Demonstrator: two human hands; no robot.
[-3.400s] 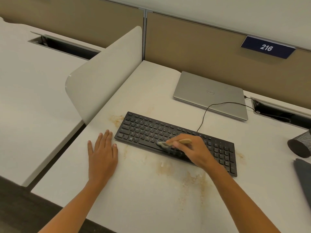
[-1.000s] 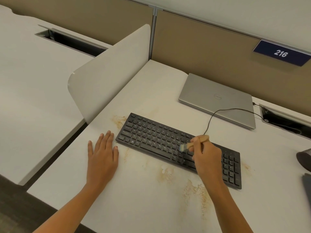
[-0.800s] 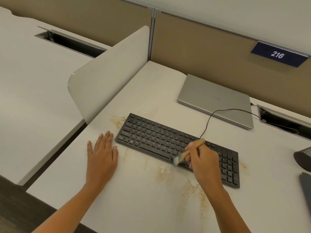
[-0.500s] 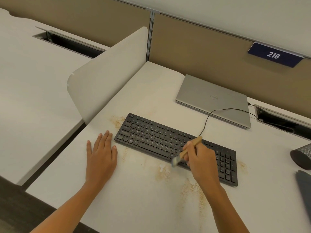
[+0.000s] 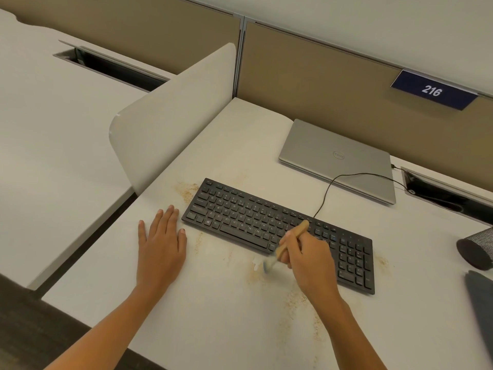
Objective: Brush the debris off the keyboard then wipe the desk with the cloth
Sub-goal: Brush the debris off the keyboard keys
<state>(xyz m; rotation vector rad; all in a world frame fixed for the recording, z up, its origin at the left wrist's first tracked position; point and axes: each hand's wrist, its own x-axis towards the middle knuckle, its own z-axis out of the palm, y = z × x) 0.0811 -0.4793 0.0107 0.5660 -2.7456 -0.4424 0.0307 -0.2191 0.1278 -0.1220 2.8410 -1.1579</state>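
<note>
We sweep the brush (image 5: 289, 243) off the front edge of the keyboard (image 5: 277, 231) and onto the bench (image 5: 213, 324): half a second ago its bristles were over the bottom key row, and now they blur just past the edge, above a pale patch of tan debris (image 5: 260, 273). More grit lies scattered along the near side and by the keyboard's far-left corner, so we judge the brushing stage well under way, with the spill moving from keys to bench, where the wiping will have to collect it.

Our right hand (image 5: 306, 263) is curled closed around the wooden handle, wrist cocked over the keyboard's right-centre, handle slanting up and away from us, bristles angled down and left. Our left hand (image 5: 161, 248) lies flat and spread on the bench just left of the keyboard, thumb close to its corner, holding nothing; it has not shifted across the last few seconds. The grey cloth (image 5: 481, 303) waits untouched at the far right edge of the bench, well apart from both hands.
</note>
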